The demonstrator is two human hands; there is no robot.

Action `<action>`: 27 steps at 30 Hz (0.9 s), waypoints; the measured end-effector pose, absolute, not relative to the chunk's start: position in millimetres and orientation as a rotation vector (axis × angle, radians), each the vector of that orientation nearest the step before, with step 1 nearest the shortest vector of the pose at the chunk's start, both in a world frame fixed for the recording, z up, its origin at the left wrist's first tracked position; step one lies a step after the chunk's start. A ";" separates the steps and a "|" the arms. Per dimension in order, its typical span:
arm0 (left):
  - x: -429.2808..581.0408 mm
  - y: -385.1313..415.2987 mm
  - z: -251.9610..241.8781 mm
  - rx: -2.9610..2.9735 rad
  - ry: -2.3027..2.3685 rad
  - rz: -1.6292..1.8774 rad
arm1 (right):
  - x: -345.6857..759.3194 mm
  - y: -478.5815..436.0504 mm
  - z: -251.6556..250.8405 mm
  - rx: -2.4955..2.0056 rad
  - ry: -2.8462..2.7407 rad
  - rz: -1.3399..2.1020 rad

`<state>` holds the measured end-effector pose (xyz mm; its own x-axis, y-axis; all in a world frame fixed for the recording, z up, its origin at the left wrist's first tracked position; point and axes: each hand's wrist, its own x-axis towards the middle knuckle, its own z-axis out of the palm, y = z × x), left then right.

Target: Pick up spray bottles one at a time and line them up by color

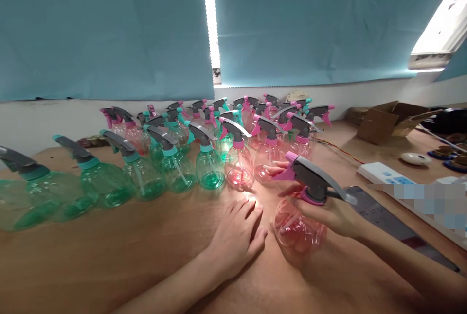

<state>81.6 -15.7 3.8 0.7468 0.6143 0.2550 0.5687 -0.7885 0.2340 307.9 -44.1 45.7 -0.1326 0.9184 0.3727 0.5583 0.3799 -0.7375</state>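
My right hand [328, 217] is wrapped round the neck of a clear pink spray bottle [297, 229], which has a grey head and a pink trigger. The bottle is upright, close to the wooden table, but I cannot tell whether its base touches. My left hand [241, 231] lies palm down on the table with its fingers stretched out, left of that bottle, holding nothing. Just beyond my hands, a pink spray bottle [240, 170] and a green spray bottle [210, 170] stand in the front row of several pink and green bottles.
A smartphone [401, 229] lies right of my right hand. Further right are a white power strip [383, 173], a white computer mouse [416, 159] and an open cardboard box [379, 122]. Blue blinds [109, 32] hang behind the table [146, 255].
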 end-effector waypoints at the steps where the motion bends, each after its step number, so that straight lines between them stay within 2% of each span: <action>1: 81.6 -15.7 3.9 2.804 0.954 0.478 | 307.7 -44.3 46.1 -1.294 -1.814 0.570; 19: 83.1 -10.7 0.6 2.800 0.934 0.459 | 296.8 -41.4 70.1 -1.256 -1.817 0.684; 27: 83.1 -11.9 0.9 2.807 0.926 0.512 | 292.9 -34.0 64.6 -1.255 -1.833 0.555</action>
